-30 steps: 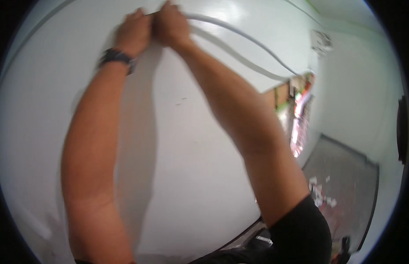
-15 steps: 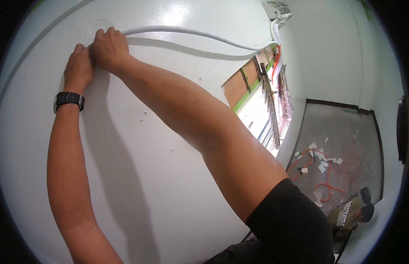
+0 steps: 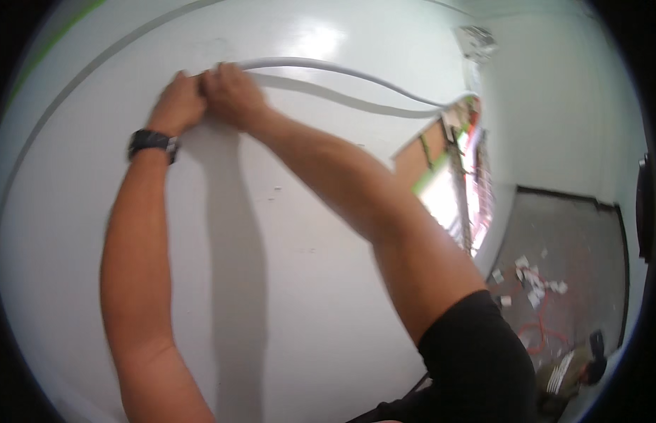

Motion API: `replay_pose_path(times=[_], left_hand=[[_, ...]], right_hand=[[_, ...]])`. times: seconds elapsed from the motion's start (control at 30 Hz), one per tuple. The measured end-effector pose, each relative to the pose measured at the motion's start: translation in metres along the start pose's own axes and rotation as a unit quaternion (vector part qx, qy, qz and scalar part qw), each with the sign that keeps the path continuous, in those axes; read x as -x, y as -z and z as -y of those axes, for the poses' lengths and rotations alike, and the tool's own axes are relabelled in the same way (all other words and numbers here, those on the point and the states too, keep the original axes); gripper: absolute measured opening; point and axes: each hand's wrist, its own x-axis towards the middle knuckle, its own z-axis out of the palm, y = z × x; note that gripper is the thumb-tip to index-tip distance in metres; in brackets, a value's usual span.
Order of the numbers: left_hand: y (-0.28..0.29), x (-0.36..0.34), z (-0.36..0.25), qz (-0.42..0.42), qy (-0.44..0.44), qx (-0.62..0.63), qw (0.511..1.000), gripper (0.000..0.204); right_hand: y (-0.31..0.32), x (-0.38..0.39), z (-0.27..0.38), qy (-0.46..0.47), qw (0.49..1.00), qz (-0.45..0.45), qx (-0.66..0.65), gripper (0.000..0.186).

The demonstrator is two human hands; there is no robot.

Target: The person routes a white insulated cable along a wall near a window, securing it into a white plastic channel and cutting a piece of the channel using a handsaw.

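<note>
A white flexible conduit (image 3: 328,67) bows across the pale wall, from the window opening on the right to my hands. At its left end my right hand (image 3: 233,95) is closed around it, knuckles toward me. Pressed close beside it, my left hand (image 3: 178,106) has curled fingers; what they grip is hidden. A dark wristwatch (image 3: 154,144) is strapped on my left wrist. Both arms reach up against the wall, and they and the conduit cast shadows on it.
Right of my right arm is a window opening (image 3: 451,183) with boards and bars. A foil-like silver piece (image 3: 477,44) sits above it. Lower right, paper scraps (image 3: 536,282) and an orange hose (image 3: 539,328) lie on the grey floor near another person (image 3: 571,374).
The whole view has shifted, so the wall, conduit and both hands appear farther right and lower. My hands stay together at the conduit's left end. The picture is more blurred now.
</note>
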Motion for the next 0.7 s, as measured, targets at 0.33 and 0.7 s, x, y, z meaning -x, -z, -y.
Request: replay_pose_path(times=[0.33,0.7], left_hand=[[0.009,0.027,-0.02,-0.073,0.1,0.024,0.992,0.036],[0.007,0.032,-0.024,-0.062,0.1,0.033,0.993,0.054]], right_hand=[[0.012,-0.003,-0.009,0.072,0.992,0.031,-0.099,0.013],[0.017,-0.002,-0.024,0.142,0.973,0.02,-0.182,0.012]])
